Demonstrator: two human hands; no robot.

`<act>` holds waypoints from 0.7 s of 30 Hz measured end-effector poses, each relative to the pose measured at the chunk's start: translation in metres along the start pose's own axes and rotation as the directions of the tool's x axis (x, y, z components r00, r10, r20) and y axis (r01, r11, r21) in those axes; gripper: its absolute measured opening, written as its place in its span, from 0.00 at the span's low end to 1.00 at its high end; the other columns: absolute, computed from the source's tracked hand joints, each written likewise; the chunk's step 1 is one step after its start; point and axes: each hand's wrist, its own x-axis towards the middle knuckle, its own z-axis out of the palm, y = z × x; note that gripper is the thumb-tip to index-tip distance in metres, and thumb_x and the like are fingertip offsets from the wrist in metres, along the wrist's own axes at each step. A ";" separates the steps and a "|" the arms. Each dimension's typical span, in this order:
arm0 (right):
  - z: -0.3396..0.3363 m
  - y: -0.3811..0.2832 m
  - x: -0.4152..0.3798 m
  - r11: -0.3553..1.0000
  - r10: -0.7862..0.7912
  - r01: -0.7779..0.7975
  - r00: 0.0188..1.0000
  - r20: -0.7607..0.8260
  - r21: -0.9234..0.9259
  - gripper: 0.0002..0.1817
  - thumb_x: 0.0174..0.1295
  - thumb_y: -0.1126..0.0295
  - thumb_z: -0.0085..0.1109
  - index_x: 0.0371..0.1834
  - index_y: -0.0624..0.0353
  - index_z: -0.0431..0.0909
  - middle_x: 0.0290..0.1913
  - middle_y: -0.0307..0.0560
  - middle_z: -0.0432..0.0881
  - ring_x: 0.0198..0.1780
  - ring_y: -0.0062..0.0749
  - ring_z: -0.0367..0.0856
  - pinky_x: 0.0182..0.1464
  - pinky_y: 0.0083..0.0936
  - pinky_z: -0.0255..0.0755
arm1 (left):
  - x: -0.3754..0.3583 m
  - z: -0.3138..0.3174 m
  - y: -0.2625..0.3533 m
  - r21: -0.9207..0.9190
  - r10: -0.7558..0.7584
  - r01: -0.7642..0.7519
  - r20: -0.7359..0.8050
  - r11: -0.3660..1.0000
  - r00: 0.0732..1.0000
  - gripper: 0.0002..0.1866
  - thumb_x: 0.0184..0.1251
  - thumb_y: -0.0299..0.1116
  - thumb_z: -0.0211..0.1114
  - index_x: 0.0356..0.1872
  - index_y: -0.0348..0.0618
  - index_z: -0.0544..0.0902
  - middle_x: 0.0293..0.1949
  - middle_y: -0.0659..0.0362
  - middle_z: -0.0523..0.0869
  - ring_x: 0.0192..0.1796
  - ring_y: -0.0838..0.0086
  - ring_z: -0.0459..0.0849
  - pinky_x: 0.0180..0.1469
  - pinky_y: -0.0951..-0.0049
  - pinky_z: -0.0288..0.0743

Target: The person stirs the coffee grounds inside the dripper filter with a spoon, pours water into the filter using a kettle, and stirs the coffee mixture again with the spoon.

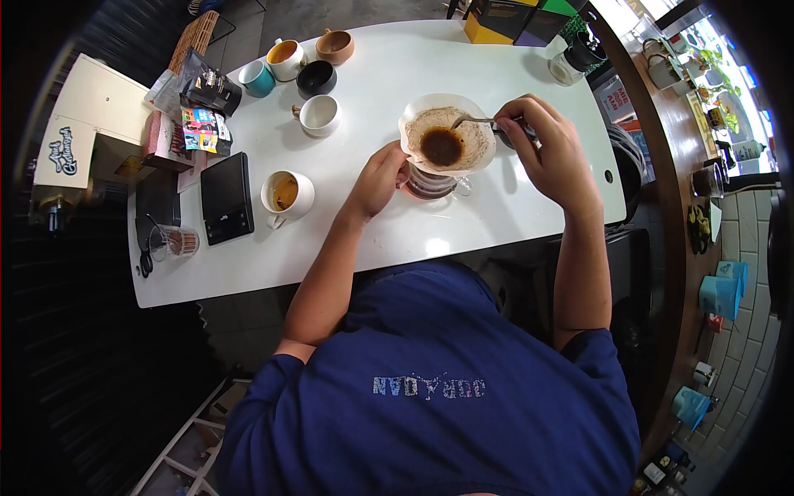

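Nearest the camera is your navy-blue T-shirt, with pale, speckled lettering across it. Beyond it, over the white tabletop, sits a white, cone-shaped paper filter, its inner wall coated with brown grounds and a pool of dark brown liquid at its bottom. Under the filter is a clear glass server with reddish-brown liquid inside.

Your left hand is at the filter's left edge, its fingers curled nearly closed; you cannot tell from this view whether they hold the paper or something beneath it. Your right hand comes from the other side, thumb and fingers closed on the handle of a slim metal spoon, whose tip reaches into the filter, near the dark liquid.

To the left of your left hand stands a white mug with amber liquid inside. Farther off, you have a small white cup near a black cup, a teal cup, a white cup with a yellow interior and a tan cup. Toward the table's left end lie a flat black device and a tilted clear glass.
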 end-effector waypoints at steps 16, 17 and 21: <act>-0.001 -0.006 -0.002 1.000 -0.006 0.009 0.997 0.078 -0.029 0.05 0.61 0.71 0.55 0.33 0.62 0.74 0.31 0.47 0.75 0.34 0.41 0.74 0.38 0.30 0.69 | 0.000 0.001 0.000 0.011 0.000 0.000 -0.008 1.000 1.000 0.17 0.71 0.43 0.41 0.39 0.43 0.75 0.22 0.69 0.64 0.24 0.85 0.59 0.28 0.81 0.57; -0.003 -0.007 -0.002 1.000 0.011 -0.010 0.997 0.079 -0.013 0.05 0.61 0.72 0.55 0.33 0.62 0.74 0.31 0.47 0.75 0.34 0.40 0.74 0.38 0.30 0.69 | 0.000 0.001 0.000 0.009 -0.010 0.010 -0.011 1.000 1.000 0.17 0.71 0.43 0.40 0.39 0.43 0.75 0.22 0.70 0.64 0.24 0.85 0.59 0.28 0.81 0.57; -0.001 -0.001 0.000 1.000 -0.025 0.025 1.000 -0.004 0.006 0.03 0.61 0.74 0.55 0.33 0.62 0.73 0.30 0.47 0.75 0.32 0.39 0.75 0.36 0.30 0.69 | 0.000 0.000 -0.001 0.002 -0.011 0.011 0.000 1.000 1.000 0.17 0.71 0.43 0.41 0.39 0.43 0.75 0.22 0.69 0.65 0.24 0.85 0.59 0.28 0.81 0.57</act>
